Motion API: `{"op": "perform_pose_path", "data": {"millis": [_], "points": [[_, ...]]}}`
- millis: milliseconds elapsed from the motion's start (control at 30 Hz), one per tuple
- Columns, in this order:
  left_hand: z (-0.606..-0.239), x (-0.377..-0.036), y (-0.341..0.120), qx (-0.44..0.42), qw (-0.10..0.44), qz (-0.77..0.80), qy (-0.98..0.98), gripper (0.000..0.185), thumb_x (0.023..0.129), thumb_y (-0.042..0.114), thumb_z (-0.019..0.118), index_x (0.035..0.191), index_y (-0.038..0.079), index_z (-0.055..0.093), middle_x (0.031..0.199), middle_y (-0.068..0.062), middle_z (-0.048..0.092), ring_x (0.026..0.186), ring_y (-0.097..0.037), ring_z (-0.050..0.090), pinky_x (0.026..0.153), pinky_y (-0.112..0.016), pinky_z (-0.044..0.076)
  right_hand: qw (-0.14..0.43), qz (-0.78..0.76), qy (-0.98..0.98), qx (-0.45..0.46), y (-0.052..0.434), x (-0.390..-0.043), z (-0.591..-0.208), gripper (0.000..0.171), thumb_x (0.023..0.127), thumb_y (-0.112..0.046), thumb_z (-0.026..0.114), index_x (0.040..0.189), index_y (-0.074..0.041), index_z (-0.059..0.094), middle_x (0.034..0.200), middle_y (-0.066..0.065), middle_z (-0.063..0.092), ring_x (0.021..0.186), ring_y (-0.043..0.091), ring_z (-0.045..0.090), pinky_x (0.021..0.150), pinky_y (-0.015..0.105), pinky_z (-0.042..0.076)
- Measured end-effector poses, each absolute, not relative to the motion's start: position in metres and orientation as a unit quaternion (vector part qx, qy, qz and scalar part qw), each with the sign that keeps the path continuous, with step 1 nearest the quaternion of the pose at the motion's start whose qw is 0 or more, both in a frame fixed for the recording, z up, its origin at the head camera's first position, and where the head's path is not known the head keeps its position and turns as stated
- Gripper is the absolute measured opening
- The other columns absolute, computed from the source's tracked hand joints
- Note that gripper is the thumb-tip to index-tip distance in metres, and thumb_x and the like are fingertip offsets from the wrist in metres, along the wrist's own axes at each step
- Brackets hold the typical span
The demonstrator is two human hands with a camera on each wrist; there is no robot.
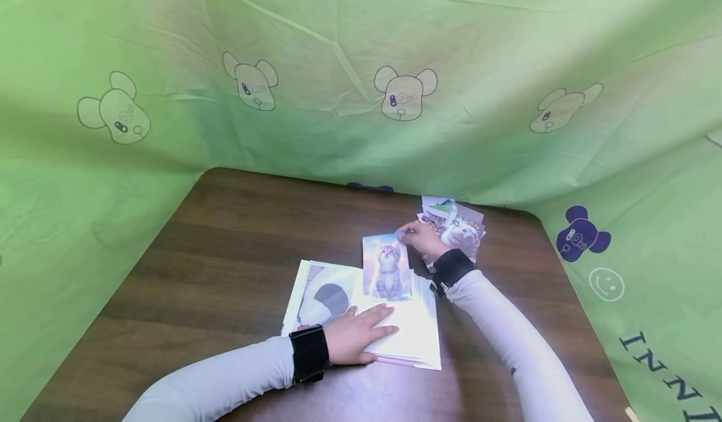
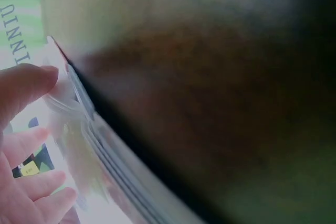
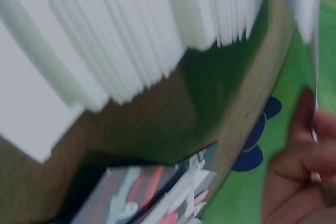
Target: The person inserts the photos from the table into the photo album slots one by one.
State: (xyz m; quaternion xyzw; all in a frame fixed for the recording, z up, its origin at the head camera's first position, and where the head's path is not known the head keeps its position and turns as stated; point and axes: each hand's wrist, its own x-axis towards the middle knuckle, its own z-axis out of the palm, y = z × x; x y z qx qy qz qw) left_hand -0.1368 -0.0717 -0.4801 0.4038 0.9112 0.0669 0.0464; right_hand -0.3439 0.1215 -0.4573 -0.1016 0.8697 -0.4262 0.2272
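An album [image 1: 408,337] lies spread on the table, with a grey-and-white picture [image 1: 324,296] on its left page and a white right-hand page. My left hand [image 1: 358,336] rests across the right page, fingers spread. At the top of that page, my right hand [image 1: 423,240] pinches the upper right corner of a kitten photo card [image 1: 388,271]. The card's lower half overlaps the page, while its upper part sticks out past the album's far edge. From the right wrist, the card shows edge-on between thumb and fingers [image 3: 299,166], beside the album's fanned pages [image 3: 126,35].
A loose pile of picture cards [image 1: 459,237] lies to the right, just beyond my right hand, near the back edge of the brown wooden table [image 1: 237,234]. Green cloth [image 1: 327,140] with printed bear heads hangs around the table's back and sides.
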Motion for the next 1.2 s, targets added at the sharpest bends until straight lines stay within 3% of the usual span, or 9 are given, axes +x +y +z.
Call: {"op": "perform_pose_path", "data": {"millis": [133,233,467,667,867,1033,1200], "points": [[-0.4813,-0.1377,-0.0715,0.4,0.05,0.073,0.912,0.064,0.083,0.042,0.066,0.14,0.026,0.042,0.152,-0.005,0.032,0.14,-0.019,0.031,0.09,-0.054,0.047,0.36,-0.361,0.849,-0.138,0.126,-0.3439,-0.4527,0.026,0.088,-0.008,0.057,0.111,0.003,0.059,0.056,-0.005,0.038,0.042,0.005,0.029,0.041,0.021,0.027],[-0.4819,-0.1385,-0.0715,0.399,0.056,0.079,0.912,0.064,0.083,0.04,0.066,0.14,0.026,0.042,0.152,-0.004,0.033,0.14,-0.019,0.031,0.091,-0.055,0.047,0.409,-0.334,0.833,-0.166,0.1275,-0.3428,-0.4517,0.026,0.088,-0.007,0.058,0.111,0.004,0.06,0.057,-0.007,0.04,0.043,0.004,0.03,0.042,0.019,0.027],[-0.4824,-0.1404,-0.0714,0.396,0.066,0.077,0.913,0.065,0.082,0.037,0.066,0.141,0.025,0.041,0.152,-0.004,0.032,0.14,-0.019,0.031,0.091,-0.056,0.046,0.368,-0.336,0.846,-0.187,0.1201,-0.3389,-0.4551,0.028,0.087,-0.012,0.062,0.113,-0.001,0.065,0.058,-0.007,0.046,0.041,0.003,0.03,0.043,0.02,0.029],[-0.4807,-0.1411,-0.0723,0.394,0.08,0.081,0.912,0.067,0.082,0.036,0.066,0.143,0.027,0.038,0.153,-0.003,0.031,0.142,-0.018,0.028,0.093,-0.056,0.045,0.41,-0.312,0.833,-0.202,0.1184,-0.3359,-0.4553,0.027,0.086,-0.008,0.062,0.112,-0.002,0.067,0.056,-0.007,0.05,0.038,0.002,0.028,0.04,0.017,0.026],[-0.4795,-0.1413,-0.0724,0.39,0.091,0.081,0.913,0.068,0.082,0.037,0.065,0.143,0.027,0.037,0.154,-0.002,0.029,0.143,-0.018,0.026,0.094,-0.057,0.044,0.424,-0.305,0.825,-0.217,0.1183,-0.3354,-0.4607,0.026,0.088,-0.008,0.058,0.112,-0.003,0.067,0.051,-0.01,0.04,0.039,0.002,0.028,0.041,0.018,0.025],[-0.4815,-0.1413,-0.0721,0.392,0.087,0.08,0.912,0.068,0.082,0.036,0.065,0.143,0.027,0.037,0.154,-0.003,0.028,0.143,-0.018,0.025,0.093,-0.058,0.043,0.419,-0.311,0.821,-0.23,0.1185,-0.3346,-0.4599,0.026,0.088,-0.005,0.055,0.111,-0.001,0.067,0.057,-0.008,0.051,0.039,0.002,0.029,0.04,0.019,0.026],[-0.4847,-0.142,-0.0727,0.392,0.087,0.075,0.913,0.067,0.082,0.037,0.064,0.143,0.029,0.037,0.155,-0.002,0.026,0.143,-0.017,0.025,0.094,-0.059,0.042,0.446,-0.284,0.821,-0.217,0.1202,-0.3354,-0.4566,0.027,0.087,-0.006,0.053,0.109,-0.006,0.07,0.047,-0.01,0.035,0.038,0.003,0.026,0.04,0.019,0.023]]}}
